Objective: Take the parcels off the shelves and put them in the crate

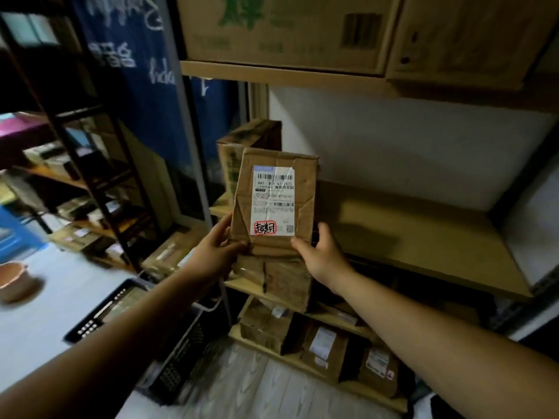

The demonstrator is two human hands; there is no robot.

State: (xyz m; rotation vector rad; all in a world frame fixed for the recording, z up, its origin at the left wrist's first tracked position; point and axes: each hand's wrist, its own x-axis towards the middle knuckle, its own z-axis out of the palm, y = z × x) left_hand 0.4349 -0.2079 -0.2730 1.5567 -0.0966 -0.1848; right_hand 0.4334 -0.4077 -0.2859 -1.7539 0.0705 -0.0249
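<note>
Left hand (217,252), right hand (322,257), seemingly gripping parcel (273,201)

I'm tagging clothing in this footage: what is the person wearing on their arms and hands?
Nothing shows. The left hand and right hand are gloveless, with no ring or watch visible. The left forearm and right forearm are bare, with no sleeve in view.

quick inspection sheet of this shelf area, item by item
surface: wooden shelf, white wall behind
job's things: parcel held upright, label facing the camera; black crate low at left; lower parcels on the shelf beneath
clutter: brown bowl far left
hands: left hand and right hand grip the parcel's lower sides
cables: nothing seen
surroundings: large boxes overhead, blue curtain, dark rack at left
</note>
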